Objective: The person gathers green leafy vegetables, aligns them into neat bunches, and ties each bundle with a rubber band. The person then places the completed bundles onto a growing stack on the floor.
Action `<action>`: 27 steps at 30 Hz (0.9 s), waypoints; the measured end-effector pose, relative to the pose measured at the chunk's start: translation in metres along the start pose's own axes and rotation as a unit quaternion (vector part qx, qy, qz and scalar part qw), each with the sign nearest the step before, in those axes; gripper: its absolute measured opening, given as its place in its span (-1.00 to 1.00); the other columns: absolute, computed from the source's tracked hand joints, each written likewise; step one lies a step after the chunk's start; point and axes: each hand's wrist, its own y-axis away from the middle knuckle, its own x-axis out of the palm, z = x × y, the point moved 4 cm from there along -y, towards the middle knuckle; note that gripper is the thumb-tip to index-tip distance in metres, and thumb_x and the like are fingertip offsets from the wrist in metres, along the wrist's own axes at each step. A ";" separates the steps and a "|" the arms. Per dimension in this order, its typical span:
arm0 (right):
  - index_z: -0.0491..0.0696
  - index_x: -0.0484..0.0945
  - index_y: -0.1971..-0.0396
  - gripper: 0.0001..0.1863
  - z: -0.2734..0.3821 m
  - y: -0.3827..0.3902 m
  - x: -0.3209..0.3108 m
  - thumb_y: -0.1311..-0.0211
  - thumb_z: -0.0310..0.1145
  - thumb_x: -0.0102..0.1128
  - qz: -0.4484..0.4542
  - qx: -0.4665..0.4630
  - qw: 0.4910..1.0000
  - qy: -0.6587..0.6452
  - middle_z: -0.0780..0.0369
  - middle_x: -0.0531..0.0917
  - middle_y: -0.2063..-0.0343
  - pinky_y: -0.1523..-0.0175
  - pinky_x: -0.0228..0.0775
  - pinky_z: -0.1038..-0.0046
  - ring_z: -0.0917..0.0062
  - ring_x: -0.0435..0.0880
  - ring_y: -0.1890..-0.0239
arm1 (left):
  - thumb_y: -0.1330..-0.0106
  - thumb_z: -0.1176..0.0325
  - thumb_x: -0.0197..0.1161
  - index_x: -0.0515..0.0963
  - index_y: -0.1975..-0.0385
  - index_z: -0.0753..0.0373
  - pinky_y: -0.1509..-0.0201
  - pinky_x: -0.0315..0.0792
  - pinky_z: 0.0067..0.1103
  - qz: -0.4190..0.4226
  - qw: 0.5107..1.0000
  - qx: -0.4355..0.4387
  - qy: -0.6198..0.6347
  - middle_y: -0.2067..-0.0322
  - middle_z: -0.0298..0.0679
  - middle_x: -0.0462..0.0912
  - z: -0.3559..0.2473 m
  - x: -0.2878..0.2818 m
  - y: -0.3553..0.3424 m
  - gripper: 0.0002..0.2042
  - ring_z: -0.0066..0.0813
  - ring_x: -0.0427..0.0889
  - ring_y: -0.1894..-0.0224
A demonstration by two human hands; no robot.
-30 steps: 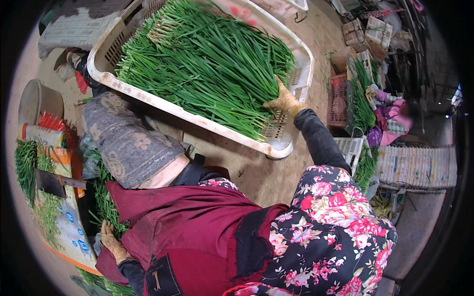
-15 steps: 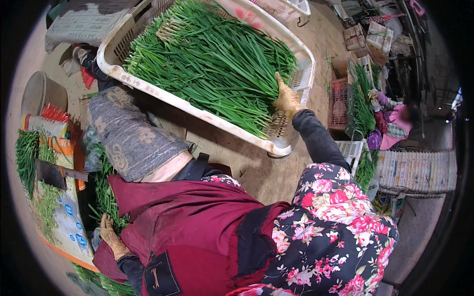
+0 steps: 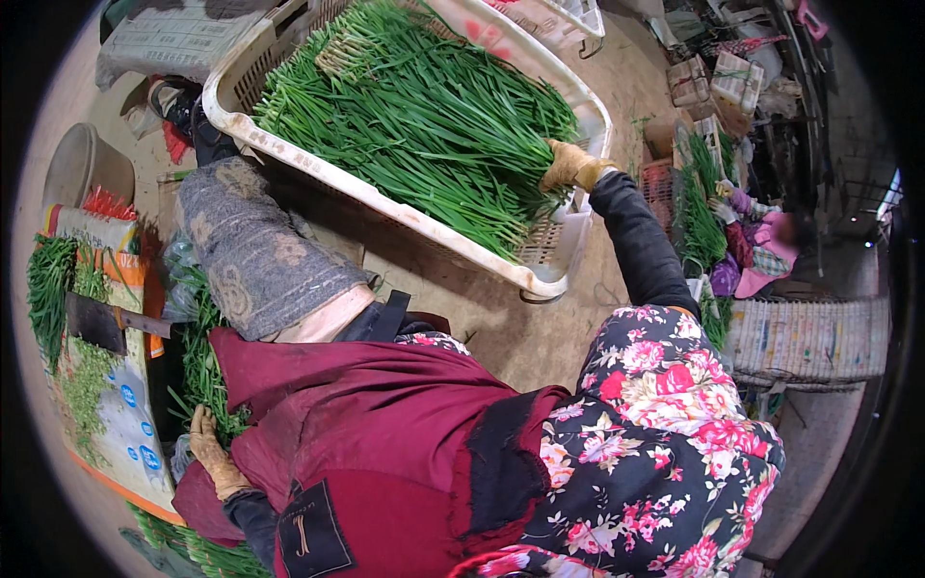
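Two hands in tan gloves are showing, set well apart. The right hand [image 3: 575, 170] is reaching over the near right part of a white slotted crate [image 3: 332, 173] and is closing its fingers around the gathered ends of some long green stalks [image 3: 414, 125]. These are lying in a thick layer inside the crate, with a paler cluster of stems sitting toward the far left. The left hand [image 3: 217, 458] is resting low at the left, its fingers spread slightly and touching or lying just beside a loose green heap [image 3: 200, 356]; whether it is holding anything, I cannot tell.

Left of that heap, a cleaver [image 3: 96, 323] is lying across a printed white and orange sheet [image 3: 128, 479], where a dark green bunch [image 3: 48, 289] and pale trimmings [image 3: 85, 400] are also resting. A round bucket [image 3: 111, 173] is standing beyond. A dark red apron [image 3: 366, 414] and a floral garment [image 3: 674, 385] are covering the wearer's lap. At the right, another person [image 3: 766, 250] is sitting beside more greens [image 3: 701, 222].
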 end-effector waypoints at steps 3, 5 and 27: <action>-0.25 0.31 -0.24 -0.07 0.025 0.029 -0.023 0.21 -0.23 0.52 0.064 -0.015 0.988 -0.140 0.11 0.67 0.26 0.13 0.50 0.36 0.35 0.62 0.25 | -0.47 0.49 0.00 0.41 -0.19 0.44 -0.21 0.44 -0.52 0.001 1.000 -0.001 -0.007 -0.08 -0.06 0.54 0.001 0.000 -0.003 -0.66 -0.32 0.55 -0.10; -0.20 0.42 -0.13 -0.24 0.009 0.026 -0.001 0.11 -0.22 0.48 0.076 -0.018 0.970 -0.228 0.18 0.64 0.32 0.20 0.47 0.34 0.38 0.58 0.32 | -0.47 0.49 0.00 0.40 -0.20 0.45 -0.22 0.43 -0.52 0.006 1.000 0.001 -0.010 -0.09 -0.05 0.54 -0.001 0.003 -0.003 -0.65 -0.31 0.55 -0.11; -0.15 0.41 -0.11 -0.44 0.356 0.199 0.018 -0.09 -0.38 0.36 0.176 -0.435 0.723 -0.508 0.18 0.67 0.17 0.12 0.55 0.42 0.43 0.71 0.24 | -0.16 0.06 0.45 0.11 -0.40 0.31 -0.42 0.19 -0.30 0.222 0.916 0.170 0.286 -0.28 -0.06 0.34 -0.244 0.197 0.100 -0.11 -0.22 0.33 -0.34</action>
